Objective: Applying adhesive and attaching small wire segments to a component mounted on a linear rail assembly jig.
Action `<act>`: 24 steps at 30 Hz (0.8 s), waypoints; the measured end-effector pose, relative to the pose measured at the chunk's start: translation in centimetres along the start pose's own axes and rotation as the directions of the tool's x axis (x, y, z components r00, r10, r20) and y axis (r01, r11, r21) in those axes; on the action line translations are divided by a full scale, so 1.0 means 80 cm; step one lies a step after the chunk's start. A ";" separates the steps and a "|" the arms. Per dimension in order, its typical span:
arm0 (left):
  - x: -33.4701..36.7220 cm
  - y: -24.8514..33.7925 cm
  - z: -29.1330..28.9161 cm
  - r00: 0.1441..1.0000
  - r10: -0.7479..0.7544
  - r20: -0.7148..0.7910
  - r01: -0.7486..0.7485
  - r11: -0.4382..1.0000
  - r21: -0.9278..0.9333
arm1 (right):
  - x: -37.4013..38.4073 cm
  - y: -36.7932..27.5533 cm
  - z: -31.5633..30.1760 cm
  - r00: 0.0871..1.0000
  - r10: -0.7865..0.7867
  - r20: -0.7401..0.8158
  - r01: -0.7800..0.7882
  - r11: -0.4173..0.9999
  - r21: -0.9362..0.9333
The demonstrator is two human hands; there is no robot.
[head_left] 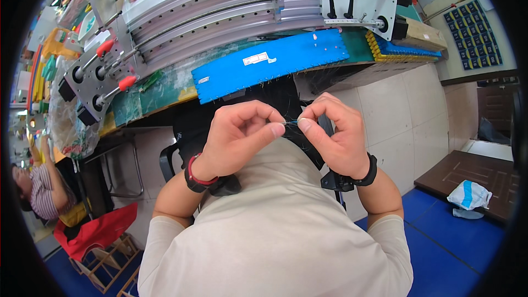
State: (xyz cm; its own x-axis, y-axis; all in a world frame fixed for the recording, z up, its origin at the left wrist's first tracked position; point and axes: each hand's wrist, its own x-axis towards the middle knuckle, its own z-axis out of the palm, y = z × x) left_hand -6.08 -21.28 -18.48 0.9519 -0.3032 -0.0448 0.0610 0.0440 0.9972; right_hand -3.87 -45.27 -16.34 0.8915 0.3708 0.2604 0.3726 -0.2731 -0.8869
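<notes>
Close in front of my body, both hands are raised with their fingertips nearly meeting. My left hand point(237, 132) pinches one end of a thin blue strand point(292, 122) between thumb and forefinger. At the other end, the thumb and forefinger of my right hand point(336, 132) are pressed together on the same strand. It is too fine to tell whether it is wire or thread. Just beyond my hands lies a long blue board point(297, 55) with fine strands along its near edge and small white labels on top.
A metal rail machine point(220, 16) with red-tipped handles spans the green-topped workbench point(159, 94). A yellow-and-blue stack point(396, 49) and a cardboard box point(421, 34) stand at right. Left sits another person point(49, 190) near a red cloth point(96, 234). A white package point(469, 194) rests on a brown panel.
</notes>
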 end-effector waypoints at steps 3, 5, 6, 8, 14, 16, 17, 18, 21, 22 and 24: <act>0.001 0.000 -0.001 1.000 0.020 0.012 -0.021 0.999 0.040 | -0.004 0.004 0.004 0.999 0.034 -0.032 -0.033 0.999 0.039; 0.002 0.001 0.000 0.999 0.040 0.016 -0.041 0.996 0.084 | -0.005 0.006 0.006 0.998 0.036 -0.047 -0.033 0.997 0.076; 0.002 0.000 0.001 0.999 0.041 0.009 -0.042 0.997 0.060 | -0.005 0.006 0.006 0.998 0.035 -0.048 -0.031 0.996 0.078; 0.002 0.000 0.002 0.999 0.041 -0.003 -0.041 0.999 0.013 | -0.004 0.006 0.006 0.998 0.033 -0.048 -0.029 0.996 0.081; -0.001 -0.004 -0.003 0.999 0.005 0.032 -0.004 0.999 -0.048 | -0.005 0.009 0.006 0.998 0.038 -0.046 -0.034 0.996 0.082; 0.000 0.000 -0.001 0.999 0.015 0.030 -0.013 0.998 -0.068 | -0.006 0.009 0.006 0.998 0.041 -0.047 -0.038 0.997 0.067; 0.000 0.001 0.000 0.999 0.026 0.029 -0.024 0.996 -0.086 | -0.007 0.011 0.006 0.998 0.041 -0.047 -0.037 0.997 0.068; 0.001 0.002 0.001 0.999 0.026 0.029 -0.023 0.996 -0.086 | -0.008 0.013 0.006 0.997 0.045 -0.061 -0.041 0.997 0.072; 0.002 0.002 0.003 0.999 0.035 0.004 -0.034 0.997 -0.074 | -0.009 0.013 0.005 0.996 0.057 -0.072 -0.052 0.996 0.074; 0.001 0.000 0.002 0.999 0.025 0.025 -0.022 0.993 -0.112 | -0.009 0.013 0.004 0.996 0.065 -0.069 -0.060 0.996 0.072; 0.001 -0.001 0.001 0.999 0.015 0.048 -0.007 0.989 -0.149 | -0.009 0.014 0.005 0.995 0.071 -0.073 -0.065 0.995 0.077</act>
State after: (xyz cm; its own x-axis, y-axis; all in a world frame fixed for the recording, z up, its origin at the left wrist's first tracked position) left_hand -6.05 -21.36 -18.54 0.9370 -0.3483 -0.0272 0.0982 0.1878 0.9773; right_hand -4.19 -45.51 -17.64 0.9320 0.2847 0.2242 0.2929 -0.2274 -0.9287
